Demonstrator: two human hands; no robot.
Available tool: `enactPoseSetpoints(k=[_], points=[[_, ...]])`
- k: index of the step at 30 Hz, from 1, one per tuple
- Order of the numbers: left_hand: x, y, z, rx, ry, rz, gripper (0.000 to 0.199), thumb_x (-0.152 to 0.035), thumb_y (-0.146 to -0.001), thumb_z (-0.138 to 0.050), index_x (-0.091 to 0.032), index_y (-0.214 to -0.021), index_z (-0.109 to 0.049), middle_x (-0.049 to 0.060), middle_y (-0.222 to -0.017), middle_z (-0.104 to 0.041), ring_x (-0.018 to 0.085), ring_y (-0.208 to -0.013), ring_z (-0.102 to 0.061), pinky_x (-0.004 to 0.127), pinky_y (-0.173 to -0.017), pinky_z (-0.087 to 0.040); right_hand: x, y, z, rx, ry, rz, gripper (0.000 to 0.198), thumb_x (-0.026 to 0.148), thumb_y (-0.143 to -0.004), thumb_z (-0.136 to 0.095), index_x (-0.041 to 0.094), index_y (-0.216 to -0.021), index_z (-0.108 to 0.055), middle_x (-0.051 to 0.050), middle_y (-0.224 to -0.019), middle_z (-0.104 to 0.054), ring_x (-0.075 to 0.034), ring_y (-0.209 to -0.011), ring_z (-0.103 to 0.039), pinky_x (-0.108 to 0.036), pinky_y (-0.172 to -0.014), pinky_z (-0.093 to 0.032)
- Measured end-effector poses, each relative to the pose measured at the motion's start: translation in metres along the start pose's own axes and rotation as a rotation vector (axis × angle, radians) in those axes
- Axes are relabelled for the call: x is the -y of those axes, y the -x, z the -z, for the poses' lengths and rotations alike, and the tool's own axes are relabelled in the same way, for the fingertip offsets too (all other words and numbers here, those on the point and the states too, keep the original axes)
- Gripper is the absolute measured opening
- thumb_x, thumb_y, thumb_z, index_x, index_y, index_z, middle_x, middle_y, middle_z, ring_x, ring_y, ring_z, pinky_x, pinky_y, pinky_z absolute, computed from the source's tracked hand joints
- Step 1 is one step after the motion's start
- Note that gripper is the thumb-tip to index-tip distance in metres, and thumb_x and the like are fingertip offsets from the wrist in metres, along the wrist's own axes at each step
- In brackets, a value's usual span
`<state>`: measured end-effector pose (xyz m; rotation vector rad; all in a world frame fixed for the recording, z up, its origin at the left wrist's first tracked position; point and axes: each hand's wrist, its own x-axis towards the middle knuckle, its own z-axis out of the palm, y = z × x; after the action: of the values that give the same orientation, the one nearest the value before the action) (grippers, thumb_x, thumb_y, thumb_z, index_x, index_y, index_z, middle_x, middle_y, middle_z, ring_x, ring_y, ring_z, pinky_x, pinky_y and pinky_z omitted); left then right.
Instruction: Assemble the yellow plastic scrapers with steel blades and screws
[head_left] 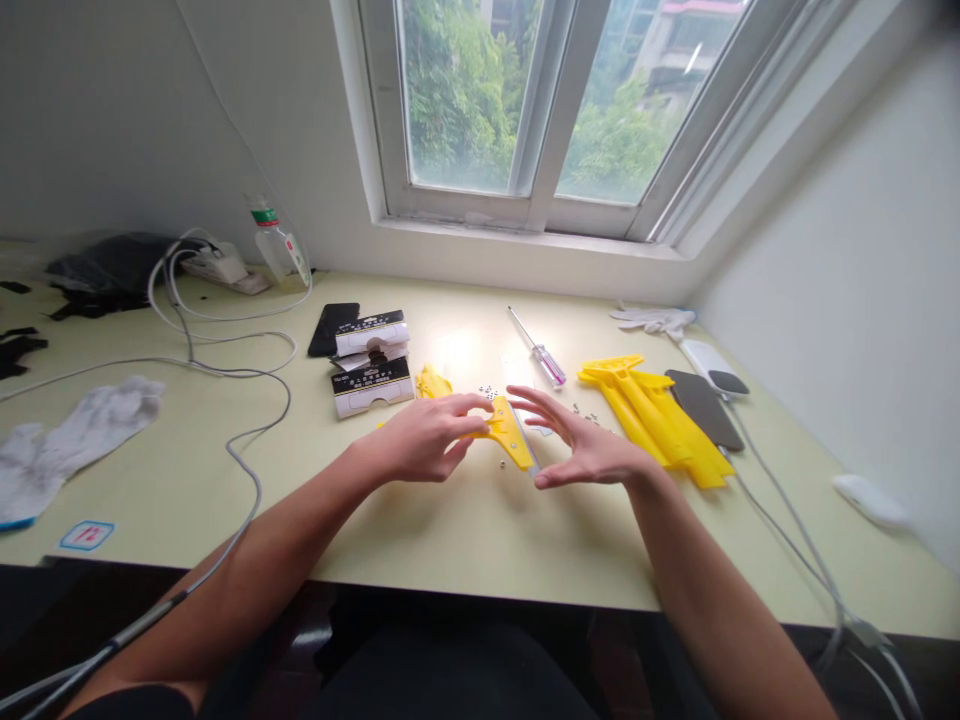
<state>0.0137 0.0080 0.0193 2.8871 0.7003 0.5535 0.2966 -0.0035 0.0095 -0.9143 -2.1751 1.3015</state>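
A yellow scraper (511, 437) with a pale straight blade along its right edge is held just over the table. The thumb and fingers of my left hand (426, 437) close on its handle side from the left. My right hand (581, 447) is spread open beside the blade, thumb near its lower end and fingertips near its upper end. Whether those tips press on the blade I cannot tell. Small nuts (489, 392) lie just beyond the scraper, and a single one (502, 464) sits below it. Small screws (586, 413) are scattered behind my right hand.
A screwdriver (547, 365) with a clear handle lies farther back. Yellow scraper handles (649, 415) are piled at right beside a dark phone-like slab (703, 408). Black-and-white boxes (373, 387) stand at left. Cables (247, 440) cross the left side; a white mouse (870, 500) rests far right.
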Motion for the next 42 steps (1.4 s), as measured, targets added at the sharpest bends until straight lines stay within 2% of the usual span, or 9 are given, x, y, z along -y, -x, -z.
enactPoseSetpoints(k=[11,19,23,25,27,30,35,37,42], points=[[0.002,-0.001,-0.006,0.01,0.046,-0.017,0.027,-0.015,-0.092,-0.048,-0.021,-0.112,-0.065,0.008,-0.135,-0.058,0.019,-0.103,-0.065,0.03,-0.077,-0.053,0.008,-0.002,-0.005,-0.019,0.218,-0.05,0.097,0.046,-0.072,-0.078,0.039,-0.152,-0.025,-0.005,-0.158,-0.03,-0.027,-0.142,-0.037,-0.047,-0.113,-0.041],[0.007,0.001,-0.003,0.019,0.032,0.035,0.027,-0.017,-0.093,-0.047,-0.022,-0.112,-0.064,0.006,-0.136,-0.057,0.017,-0.09,-0.067,0.03,-0.071,-0.052,0.015,0.011,0.01,-0.141,0.533,-0.237,0.093,0.065,-0.073,-0.068,0.041,-0.152,-0.026,-0.003,-0.157,-0.035,-0.032,-0.144,-0.033,-0.054,-0.115,-0.035],[0.01,0.001,-0.001,0.02,0.037,0.059,0.027,-0.016,-0.092,-0.048,-0.023,-0.112,-0.064,0.006,-0.136,-0.056,0.015,-0.085,-0.067,0.031,-0.072,-0.052,0.008,0.009,0.021,-0.226,0.663,-0.326,0.089,0.07,-0.075,-0.062,0.039,-0.152,-0.029,-0.006,-0.156,-0.036,-0.035,-0.141,-0.038,-0.058,-0.113,-0.035],[0.01,0.001,0.0,0.013,0.037,0.061,0.028,-0.015,-0.091,-0.048,-0.023,-0.112,-0.065,0.007,-0.135,-0.057,0.016,-0.086,-0.067,0.031,-0.073,-0.053,0.005,0.003,0.024,-0.208,0.7,-0.298,0.087,0.071,-0.077,-0.059,0.038,-0.151,-0.03,-0.006,-0.156,-0.036,-0.035,-0.144,-0.033,-0.058,-0.115,-0.032],[0.01,0.001,0.0,0.007,0.037,0.064,0.028,-0.014,-0.091,-0.048,-0.023,-0.111,-0.065,0.006,-0.136,-0.056,0.015,-0.085,-0.067,0.031,-0.073,-0.053,0.006,-0.002,0.025,-0.177,0.727,-0.261,0.086,0.071,-0.078,-0.059,0.038,-0.151,-0.031,-0.005,-0.16,-0.03,-0.034,-0.15,-0.02,-0.059,-0.118,-0.024],[0.008,0.001,0.0,-0.005,0.02,0.06,0.028,-0.015,-0.091,-0.048,-0.023,-0.112,-0.065,0.006,-0.136,-0.056,0.015,-0.085,-0.066,0.031,-0.072,-0.053,0.01,-0.005,0.022,-0.171,0.673,-0.222,0.085,0.068,-0.079,-0.06,0.037,-0.152,-0.029,-0.004,-0.164,-0.017,-0.033,-0.152,-0.006,-0.061,-0.12,-0.015],[0.004,0.0,-0.002,-0.045,-0.01,0.027,0.029,-0.013,-0.089,-0.05,-0.023,-0.112,-0.065,0.006,-0.134,-0.058,0.015,-0.085,-0.066,0.029,-0.068,-0.052,0.013,-0.004,0.007,-0.063,0.314,-0.054,0.092,0.054,-0.078,-0.07,0.037,-0.154,-0.022,-0.004,-0.162,-0.024,-0.028,-0.149,-0.024,-0.05,-0.119,-0.031],[0.003,0.0,-0.003,-0.054,-0.008,0.014,0.03,-0.013,-0.088,-0.05,-0.022,-0.113,-0.064,0.007,-0.134,-0.058,0.015,-0.087,-0.066,0.029,-0.068,-0.052,0.011,-0.006,0.002,-0.019,0.245,-0.018,0.097,0.05,-0.074,-0.076,0.036,-0.154,-0.023,-0.005,-0.161,-0.026,-0.029,-0.148,-0.026,-0.048,-0.117,-0.035],[0.002,-0.001,-0.004,-0.051,-0.001,-0.006,0.03,-0.015,-0.09,-0.048,-0.022,-0.114,-0.064,0.008,-0.133,-0.059,0.017,-0.092,-0.067,0.029,-0.07,-0.053,0.009,-0.01,-0.007,-0.043,0.144,0.003,0.093,0.045,-0.071,-0.079,0.037,-0.15,-0.03,-0.006,-0.157,-0.031,-0.027,-0.142,-0.037,-0.046,-0.113,-0.042]])
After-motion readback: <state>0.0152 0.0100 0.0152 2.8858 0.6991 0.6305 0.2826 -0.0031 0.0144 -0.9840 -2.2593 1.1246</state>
